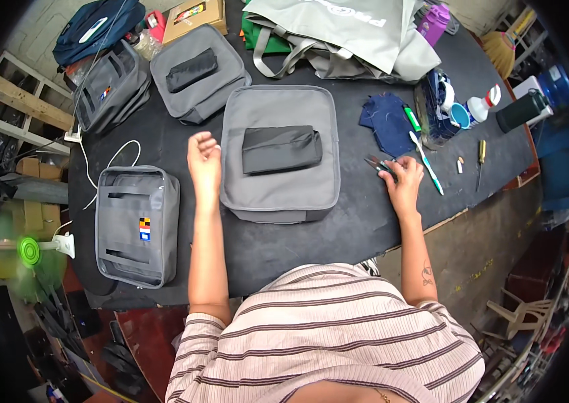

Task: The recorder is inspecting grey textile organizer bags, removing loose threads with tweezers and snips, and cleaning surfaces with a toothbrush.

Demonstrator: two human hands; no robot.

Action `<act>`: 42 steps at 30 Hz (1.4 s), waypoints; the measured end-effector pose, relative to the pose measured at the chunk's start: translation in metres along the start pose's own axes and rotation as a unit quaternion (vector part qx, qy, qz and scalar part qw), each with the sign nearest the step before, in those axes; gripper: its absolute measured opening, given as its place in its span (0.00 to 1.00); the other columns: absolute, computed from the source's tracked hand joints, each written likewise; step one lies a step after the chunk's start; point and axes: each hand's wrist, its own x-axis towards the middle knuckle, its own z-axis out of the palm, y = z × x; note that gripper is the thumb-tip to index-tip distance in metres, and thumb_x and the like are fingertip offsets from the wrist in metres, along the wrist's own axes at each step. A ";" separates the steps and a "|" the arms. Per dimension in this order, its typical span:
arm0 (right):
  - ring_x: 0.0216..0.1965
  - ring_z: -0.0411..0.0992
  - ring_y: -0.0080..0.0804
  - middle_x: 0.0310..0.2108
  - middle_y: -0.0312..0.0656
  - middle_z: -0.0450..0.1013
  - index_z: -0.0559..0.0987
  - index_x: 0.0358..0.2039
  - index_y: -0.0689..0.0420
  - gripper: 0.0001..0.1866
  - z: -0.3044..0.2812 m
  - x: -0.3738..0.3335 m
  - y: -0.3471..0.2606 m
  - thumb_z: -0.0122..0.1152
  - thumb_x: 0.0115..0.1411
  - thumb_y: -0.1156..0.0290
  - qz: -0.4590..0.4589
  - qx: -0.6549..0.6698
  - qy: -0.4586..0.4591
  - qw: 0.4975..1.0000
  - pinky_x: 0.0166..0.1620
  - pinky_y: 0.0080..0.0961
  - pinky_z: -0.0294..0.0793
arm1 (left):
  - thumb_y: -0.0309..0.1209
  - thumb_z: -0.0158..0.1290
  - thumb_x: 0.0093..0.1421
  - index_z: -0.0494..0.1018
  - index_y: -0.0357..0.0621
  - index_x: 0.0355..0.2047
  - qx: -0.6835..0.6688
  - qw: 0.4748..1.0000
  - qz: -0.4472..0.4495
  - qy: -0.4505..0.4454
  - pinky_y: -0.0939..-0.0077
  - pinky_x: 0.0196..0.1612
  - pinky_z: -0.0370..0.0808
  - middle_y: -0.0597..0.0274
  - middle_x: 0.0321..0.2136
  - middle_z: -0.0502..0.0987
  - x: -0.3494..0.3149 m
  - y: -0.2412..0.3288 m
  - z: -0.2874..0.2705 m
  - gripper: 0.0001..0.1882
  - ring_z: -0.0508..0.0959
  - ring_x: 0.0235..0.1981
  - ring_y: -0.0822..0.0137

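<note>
A grey fabric bag [278, 195] lies flat on the dark table in front of me, a folded black pouch [282, 149] on top of it. Just off the bag's left edge is my left hand [204, 156], its fingers loosely curled and nothing seen in them. To the right of the bag, my right hand [403, 176] rests by the table surface with its fingers round a pair of small snips [374, 162]. The metal tips of the snips point away to the left; their handles are partly hidden under my fingers.
Another grey bag with a clear front [138, 228] stands at left, more grey bags [197, 74] behind. A navy cloth [386, 121], green marker [411, 119], toothbrush [427, 163], screwdriver [481, 161] and spray bottle [483, 106] are at right. Large silver bags [345, 40] fill the back.
</note>
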 end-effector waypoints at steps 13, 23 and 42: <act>0.24 0.62 0.13 0.27 0.29 0.68 0.75 0.42 0.58 0.10 0.005 0.018 -0.031 0.54 0.63 0.69 0.289 0.494 -0.049 0.819 0.27 0.11 0.60 | 0.26 0.57 0.51 0.76 0.46 0.34 0.284 0.870 0.365 -0.169 0.44 0.60 0.54 0.60 0.42 0.73 -0.092 0.066 0.118 0.09 0.65 0.56 0.49; 0.22 0.63 0.13 0.31 0.32 0.69 0.67 0.54 0.62 0.26 0.025 0.022 -0.112 0.56 0.52 0.84 0.293 0.724 -0.227 0.582 0.20 0.10 0.57 | 0.26 0.58 0.46 0.80 0.47 0.32 0.286 0.914 0.257 -0.132 0.56 0.53 0.63 0.58 0.33 0.75 -0.059 0.064 0.123 0.10 0.72 0.43 0.55; 0.37 0.75 0.40 0.37 0.42 0.72 0.75 0.41 0.59 0.15 0.012 0.063 -0.107 0.65 0.51 0.72 0.032 0.210 -0.105 0.971 0.41 0.33 0.73 | 0.27 0.50 0.58 0.72 0.40 0.32 0.254 0.937 0.206 -0.122 0.57 0.52 0.60 0.55 0.39 0.71 -0.053 0.012 0.135 0.04 0.68 0.46 0.54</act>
